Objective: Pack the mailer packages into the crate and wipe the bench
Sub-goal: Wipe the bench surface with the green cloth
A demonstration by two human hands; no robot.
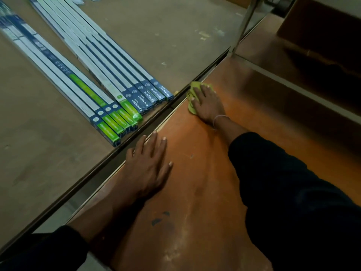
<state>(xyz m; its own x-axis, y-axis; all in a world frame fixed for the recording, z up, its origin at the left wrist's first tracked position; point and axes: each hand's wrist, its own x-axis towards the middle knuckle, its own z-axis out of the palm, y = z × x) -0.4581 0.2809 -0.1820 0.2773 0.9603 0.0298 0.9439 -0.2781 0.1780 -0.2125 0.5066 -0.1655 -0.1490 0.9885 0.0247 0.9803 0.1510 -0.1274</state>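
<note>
The bench (pixel 197 184) is a worn orange-brown board that runs from bottom centre towards the upper right. My right hand (pixel 209 104) lies flat on a yellow-green cloth (pixel 192 90) and presses it onto the bench near its left edge. My left hand (pixel 149 165) rests palm down on the bench, fingers spread, right beside the edge, and holds nothing. No mailer packages and no crate are in view.
Several long, thin blue, white and green boxes (pixel 117 98) lie on the brown floor (pixel 166 32) left of the bench. A metal upright (pixel 244 24) and shelf rail (pixel 293 83) stand at the upper right, with a dark cardboard box (pixel 320 28) behind.
</note>
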